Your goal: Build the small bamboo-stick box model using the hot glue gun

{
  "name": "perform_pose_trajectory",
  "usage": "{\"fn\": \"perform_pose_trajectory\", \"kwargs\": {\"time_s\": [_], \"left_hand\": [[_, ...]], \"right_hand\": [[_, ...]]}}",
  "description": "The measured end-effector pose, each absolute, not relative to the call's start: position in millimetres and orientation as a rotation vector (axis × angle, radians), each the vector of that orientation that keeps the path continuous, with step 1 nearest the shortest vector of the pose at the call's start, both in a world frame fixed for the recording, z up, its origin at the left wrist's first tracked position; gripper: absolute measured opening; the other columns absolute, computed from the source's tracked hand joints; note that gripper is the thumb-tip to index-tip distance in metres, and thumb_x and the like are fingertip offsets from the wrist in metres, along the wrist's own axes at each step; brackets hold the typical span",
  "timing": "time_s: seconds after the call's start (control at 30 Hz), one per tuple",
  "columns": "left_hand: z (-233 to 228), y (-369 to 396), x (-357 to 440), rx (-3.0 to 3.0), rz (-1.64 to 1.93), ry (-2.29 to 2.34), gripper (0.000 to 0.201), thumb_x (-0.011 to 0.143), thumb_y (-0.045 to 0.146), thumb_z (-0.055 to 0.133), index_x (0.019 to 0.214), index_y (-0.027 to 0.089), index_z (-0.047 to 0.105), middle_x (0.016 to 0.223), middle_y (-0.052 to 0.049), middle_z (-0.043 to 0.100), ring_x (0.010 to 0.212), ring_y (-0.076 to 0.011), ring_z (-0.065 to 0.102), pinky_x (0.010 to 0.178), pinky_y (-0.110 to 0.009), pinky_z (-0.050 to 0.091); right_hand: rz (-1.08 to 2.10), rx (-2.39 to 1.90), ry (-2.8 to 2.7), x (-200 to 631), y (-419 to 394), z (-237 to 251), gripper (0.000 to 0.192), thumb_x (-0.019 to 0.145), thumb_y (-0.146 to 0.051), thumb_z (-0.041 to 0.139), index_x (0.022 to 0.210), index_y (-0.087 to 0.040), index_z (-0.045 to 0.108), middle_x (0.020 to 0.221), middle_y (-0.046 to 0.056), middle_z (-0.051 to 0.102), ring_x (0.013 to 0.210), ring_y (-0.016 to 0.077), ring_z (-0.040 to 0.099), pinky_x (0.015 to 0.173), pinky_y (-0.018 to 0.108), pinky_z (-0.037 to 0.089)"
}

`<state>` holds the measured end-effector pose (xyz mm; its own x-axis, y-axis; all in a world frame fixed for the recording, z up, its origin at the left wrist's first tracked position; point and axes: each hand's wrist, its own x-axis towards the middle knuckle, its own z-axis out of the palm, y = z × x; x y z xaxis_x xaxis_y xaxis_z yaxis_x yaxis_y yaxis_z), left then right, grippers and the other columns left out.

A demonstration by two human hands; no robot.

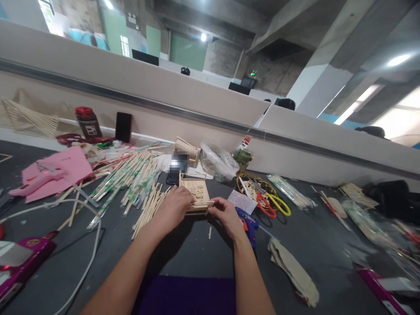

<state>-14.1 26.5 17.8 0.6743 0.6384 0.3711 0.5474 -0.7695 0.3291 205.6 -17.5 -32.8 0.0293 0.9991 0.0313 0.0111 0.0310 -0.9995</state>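
Observation:
A small model built of wooden sticks (pixel 194 186) stands on the dark table in front of me. It has low posts at its corners and tiny stick pieces lying on its slatted top. My left hand (pixel 175 203) wraps over its left side, the fingers bent onto the near edge. At the near right corner, my right hand (pixel 226 212) pinches the end of the front rail between thumb and fingers. Loose wooden chopsticks (pixel 151 205) lie beside my left forearm. Just right of my right hand is a blue glue gun (pixel 248 223), partly hidden by it.
Wrapped chopsticks (pixel 134 170) are heaped at left, near a pink glue gun (pixel 39 181) on pink paper. Scissors with red and yellow handles (pixel 271 204) rest by a basket at right. A work glove (pixel 293 271) lies nearer. A partition (pixel 147 118) closes the back.

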Motion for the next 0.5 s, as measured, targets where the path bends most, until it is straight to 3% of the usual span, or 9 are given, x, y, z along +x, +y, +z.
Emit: {"fn": "perform_pose_trajectory", "kwargs": {"time_s": [0.5], "left_hand": [[20.5,26.1,-14.6,2.683,0.658,0.992,0.020,0.085,0.007,0.049,0.084,0.018,0.066,0.096,-0.006,0.067,0.099,-0.0221,0.057,0.091,-0.040,0.040]], "right_hand": [[1.156,-1.208,-1.193,205.6,-17.1,-32.7,0.025,0.066,-0.028,0.077,0.088,-0.019,0.068,0.071,-0.002,0.062,0.061,0.0108,0.052,0.059,0.023,0.038]]}}
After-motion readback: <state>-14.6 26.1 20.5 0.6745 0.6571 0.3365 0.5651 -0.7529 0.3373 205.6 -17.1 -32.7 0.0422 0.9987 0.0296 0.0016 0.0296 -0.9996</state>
